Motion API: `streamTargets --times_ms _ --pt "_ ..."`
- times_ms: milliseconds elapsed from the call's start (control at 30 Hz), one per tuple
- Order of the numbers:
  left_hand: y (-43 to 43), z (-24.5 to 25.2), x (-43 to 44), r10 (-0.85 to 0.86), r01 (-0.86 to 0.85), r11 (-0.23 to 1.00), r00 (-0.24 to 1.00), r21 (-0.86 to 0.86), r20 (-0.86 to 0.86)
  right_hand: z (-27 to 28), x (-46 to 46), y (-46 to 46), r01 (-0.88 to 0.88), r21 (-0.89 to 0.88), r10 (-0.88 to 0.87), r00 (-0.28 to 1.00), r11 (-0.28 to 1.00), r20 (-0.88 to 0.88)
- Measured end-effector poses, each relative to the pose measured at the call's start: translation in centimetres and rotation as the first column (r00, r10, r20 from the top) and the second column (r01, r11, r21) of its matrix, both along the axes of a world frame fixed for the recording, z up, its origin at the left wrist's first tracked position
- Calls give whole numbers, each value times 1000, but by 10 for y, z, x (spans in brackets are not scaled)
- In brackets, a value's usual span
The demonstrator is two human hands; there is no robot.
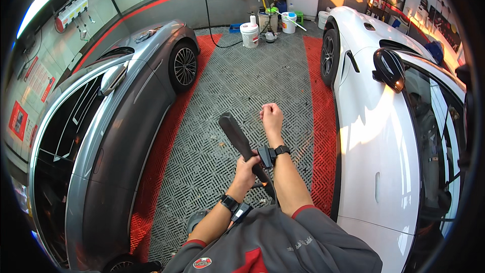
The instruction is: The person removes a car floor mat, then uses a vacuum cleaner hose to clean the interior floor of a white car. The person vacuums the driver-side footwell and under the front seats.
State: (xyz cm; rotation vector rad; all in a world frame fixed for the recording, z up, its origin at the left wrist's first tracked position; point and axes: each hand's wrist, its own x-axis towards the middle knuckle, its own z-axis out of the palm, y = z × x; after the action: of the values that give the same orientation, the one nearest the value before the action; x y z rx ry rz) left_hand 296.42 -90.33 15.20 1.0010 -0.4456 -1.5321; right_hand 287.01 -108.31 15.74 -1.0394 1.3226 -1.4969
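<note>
My left hand (245,170) is closed around the narrow part of a black vacuum nozzle or similar long black tool (235,134), whose wide end points up and to the left. A dark cord or hose hangs near its lower end. My right hand (272,115) is held out over the grating floor, fingers curled; nothing shows in it, though its palm side is partly hidden. A black strap with a small black device sits on each wrist. Both hands are between a grey car (125,121) on the left and a white car (373,151) on the right.
Plastic grating (250,79) covers the floor, with red strips beside both cars. White buckets (249,36), a blue tray (235,28) and a white cabinet (302,3) stand at the far wall. A black hose (207,11) hangs there. Side mirrors (389,69) jut from both cars.
</note>
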Motion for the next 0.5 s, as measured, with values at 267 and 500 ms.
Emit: streamTargets --times_ms 267,500 --pt "-3 18 -7 -154 154 988 987 -5 37 1 -16 23 41 -277 -201 791 960 -578" --pt "3 31 -11 -209 208 978 978 29 17 29 -34 16 -121 56 58 767 991 639"
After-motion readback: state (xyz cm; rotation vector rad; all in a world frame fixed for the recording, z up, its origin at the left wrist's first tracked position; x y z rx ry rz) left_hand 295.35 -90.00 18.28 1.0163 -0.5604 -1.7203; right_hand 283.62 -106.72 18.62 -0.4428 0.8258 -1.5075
